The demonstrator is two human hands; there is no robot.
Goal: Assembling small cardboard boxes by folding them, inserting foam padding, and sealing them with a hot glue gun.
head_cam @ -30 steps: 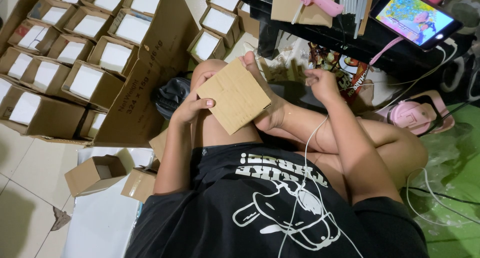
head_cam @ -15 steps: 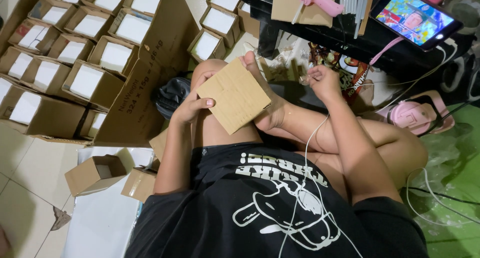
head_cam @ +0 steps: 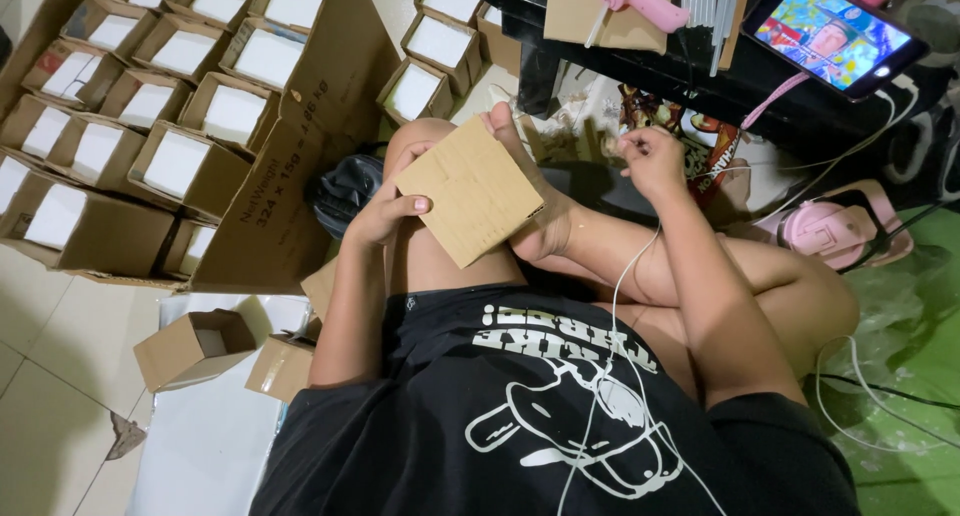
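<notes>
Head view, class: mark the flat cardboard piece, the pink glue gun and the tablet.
flat cardboard piece (head_cam: 468, 191), head view, middle of its brown face.
pink glue gun (head_cam: 645, 0), head view, on its body.
tablet (head_cam: 835, 34), head view, centre of its lit screen.

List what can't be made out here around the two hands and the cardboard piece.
- Head view: the far face of the cardboard piece is turned away.
- Whatever the right hand pinches is too small to tell.
- The left hand has its palm hidden behind the cardboard.
- The tablet is cut by the top edge.
</notes>
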